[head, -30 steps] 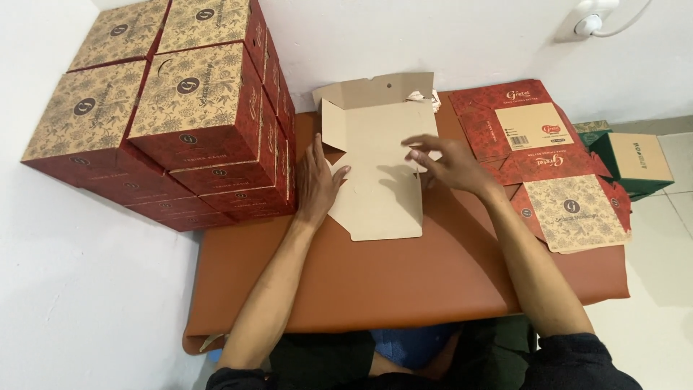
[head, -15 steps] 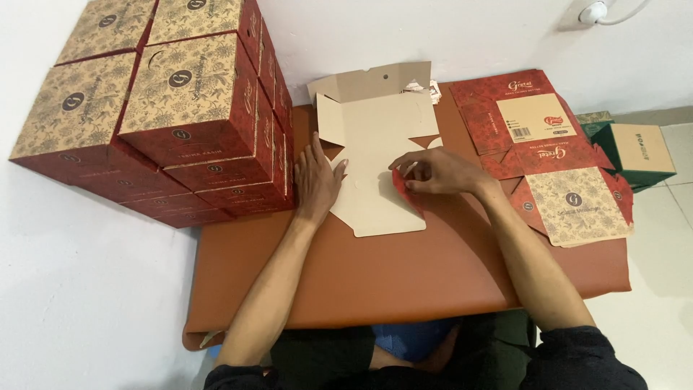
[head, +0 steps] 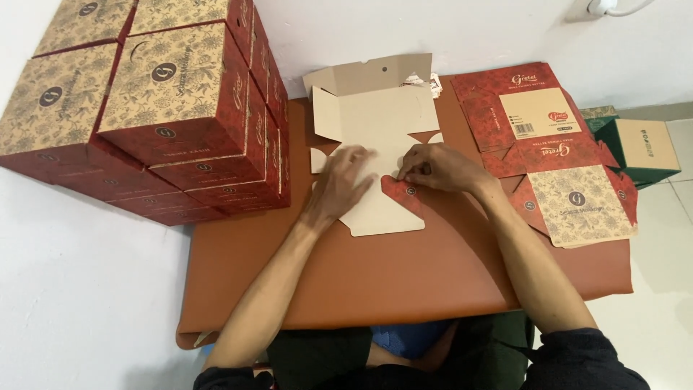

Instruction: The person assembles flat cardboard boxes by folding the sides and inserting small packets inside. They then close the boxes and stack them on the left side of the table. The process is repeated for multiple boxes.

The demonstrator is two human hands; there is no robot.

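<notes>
A flat, unfolded cardboard box blank [head: 375, 123] lies plain side up on the brown table [head: 404, 282], its far flap standing up. My left hand [head: 343, 180] rests flat on the blank's middle, fingers spread and a little blurred. At the blank's right edge, my right hand [head: 437, 167] pinches a small red patterned side flap [head: 404, 193] folded inward over the plain side.
A stack of several assembled red-and-tan patterned boxes [head: 166, 108] fills the table's left side against the wall. More flat printed blanks [head: 556, 159] lie at the right. A green box [head: 639, 148] sits on the floor beyond the right edge.
My left hand has slid from the blank's left edge toward its middle. My right hand has folded the red side flap inward and holds it.
</notes>
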